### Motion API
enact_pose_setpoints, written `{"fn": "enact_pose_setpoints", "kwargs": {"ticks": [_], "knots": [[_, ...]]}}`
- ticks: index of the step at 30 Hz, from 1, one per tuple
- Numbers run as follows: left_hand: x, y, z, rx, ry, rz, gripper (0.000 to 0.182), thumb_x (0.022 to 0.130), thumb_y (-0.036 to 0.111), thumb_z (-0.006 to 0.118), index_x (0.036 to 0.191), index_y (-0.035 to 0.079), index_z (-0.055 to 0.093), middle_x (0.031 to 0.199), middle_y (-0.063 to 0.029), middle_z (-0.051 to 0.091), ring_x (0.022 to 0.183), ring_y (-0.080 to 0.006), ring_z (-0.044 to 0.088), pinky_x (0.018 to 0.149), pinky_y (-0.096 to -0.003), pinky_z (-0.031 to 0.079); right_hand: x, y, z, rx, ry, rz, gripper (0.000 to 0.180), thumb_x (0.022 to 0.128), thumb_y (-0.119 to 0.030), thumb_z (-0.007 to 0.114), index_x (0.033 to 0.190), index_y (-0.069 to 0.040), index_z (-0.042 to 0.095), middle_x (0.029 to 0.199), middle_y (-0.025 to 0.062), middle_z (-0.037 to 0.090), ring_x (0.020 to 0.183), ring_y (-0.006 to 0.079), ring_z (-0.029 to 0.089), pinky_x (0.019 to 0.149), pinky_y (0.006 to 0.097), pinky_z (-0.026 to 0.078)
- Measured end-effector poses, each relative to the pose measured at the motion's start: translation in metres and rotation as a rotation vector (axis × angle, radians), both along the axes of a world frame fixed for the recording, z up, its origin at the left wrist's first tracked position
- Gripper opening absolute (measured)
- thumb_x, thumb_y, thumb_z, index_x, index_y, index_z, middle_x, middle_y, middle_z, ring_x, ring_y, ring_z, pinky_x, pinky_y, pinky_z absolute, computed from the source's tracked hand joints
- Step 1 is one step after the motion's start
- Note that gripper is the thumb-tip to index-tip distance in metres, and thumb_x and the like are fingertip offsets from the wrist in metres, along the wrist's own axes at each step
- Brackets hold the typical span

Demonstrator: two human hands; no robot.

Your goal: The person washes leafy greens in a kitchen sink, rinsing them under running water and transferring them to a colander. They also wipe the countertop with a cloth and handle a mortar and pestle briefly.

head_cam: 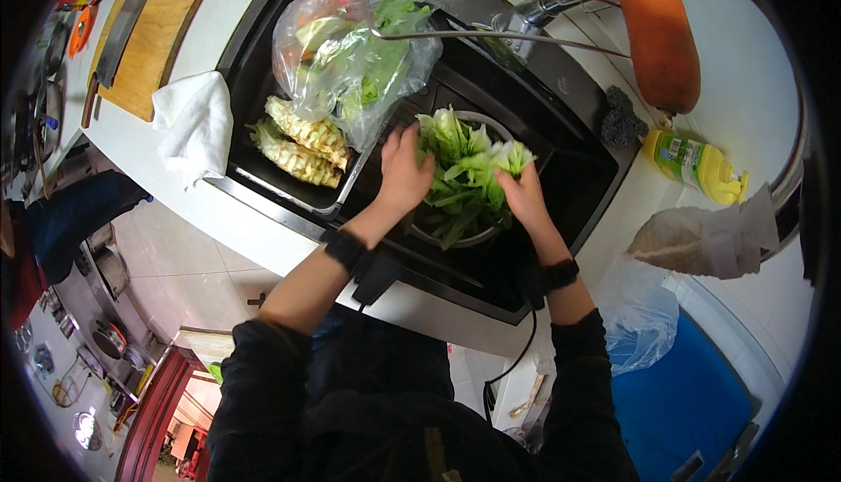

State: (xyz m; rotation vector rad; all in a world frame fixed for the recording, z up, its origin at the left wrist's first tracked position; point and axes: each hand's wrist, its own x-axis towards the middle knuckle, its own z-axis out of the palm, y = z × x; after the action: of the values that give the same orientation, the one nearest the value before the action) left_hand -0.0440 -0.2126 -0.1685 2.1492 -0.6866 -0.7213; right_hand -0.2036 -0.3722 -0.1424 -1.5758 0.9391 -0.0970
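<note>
A round bowl (489, 121), its rim partly covered, stands in the black sink (565, 173) before me, heaped with green leafy vegetables (463, 186). At the bowl's right side my right hand (524, 194) grips pale leaf ends between thumb and fingers. My left hand (404, 170) is at the left edge of the leaves, its thumb apart from the fingers; whether it grips a leaf is hard to tell. To the left, a tray (282, 201) carries peeled-looking knobbly stems (305, 134) and a clear plastic bag (368, 62) of vegetables.
A white cloth (194, 127) hangs at the counter edge near a wooden cutting board (154, 42) with a cleaver (125, 35). A wire rack (460, 34) and orange object (660, 35) overhang the sink. A scouring pad (621, 117) and yellow bottle (696, 163) lie right. Another person's sleeve (85, 213) shows left.
</note>
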Motion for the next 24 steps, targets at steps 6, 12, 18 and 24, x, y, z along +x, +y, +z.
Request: {"fn": "enact_pose_setpoints", "kwargs": {"ticks": [6, 12, 18, 24], "knots": [[0.024, -0.054, -0.020, 0.170, 0.178, -0.042, 0.041, 0.081, 0.017, 0.057, 0.122, 0.009, 0.055, 0.115, -0.0159, 0.058, 0.111, -0.0353, 0.052, 0.093, -0.0417, 0.043, 0.069, -0.011, -0.047, -0.034, 0.162, 0.097, 0.061, 0.076, -0.025, 0.072, 0.123, -0.001, 0.041, 0.119, 0.0174, 0.053, 0.109, 0.0263, 0.053, 0.090, 0.0385, 0.043], [0.023, -0.014, -0.028, -0.053, 0.273, -0.005, 0.020, 0.081, -0.005, 0.049, 0.096, 0.003, 0.058, 0.090, -0.0106, 0.061, 0.084, -0.0214, 0.060, 0.077, -0.0305, 0.046, 0.054, 0.002, -0.057, 0.144, 0.023, -0.031, 0.037, 0.077, -0.010, 0.067, 0.112, -0.001, 0.057, 0.099, 0.0084, 0.065, 0.087, 0.0202, 0.062, 0.078, 0.0333, 0.049], [0.017, 0.005, -0.015, -0.081, 0.287, 0.010, 0.026, 0.078, -0.006, 0.050, 0.101, 0.005, 0.055, 0.100, -0.0138, 0.058, 0.096, -0.0317, 0.057, 0.085, -0.0360, 0.045, 0.004, -0.001, -0.026, 0.387, -0.038, -0.285, 0.025, 0.080, -0.003, 0.056, 0.106, -0.003, 0.057, 0.096, 0.0042, 0.061, 0.090, 0.0165, 0.057, 0.082, 0.0321, 0.045], [0.009, 0.016, 0.005, 0.118, 0.013, -0.388, 0.040, 0.076, 0.002, 0.059, 0.114, 0.011, 0.054, 0.123, -0.0156, 0.044, 0.108, -0.0414, 0.049, 0.091, -0.0425, 0.044, -0.032, 0.020, -0.014, 0.366, -0.073, 0.097, 0.029, 0.072, 0.003, 0.054, 0.100, -0.005, 0.056, 0.094, 0.0019, 0.058, 0.087, 0.0130, 0.055, 0.080, 0.0291, 0.044]]}}
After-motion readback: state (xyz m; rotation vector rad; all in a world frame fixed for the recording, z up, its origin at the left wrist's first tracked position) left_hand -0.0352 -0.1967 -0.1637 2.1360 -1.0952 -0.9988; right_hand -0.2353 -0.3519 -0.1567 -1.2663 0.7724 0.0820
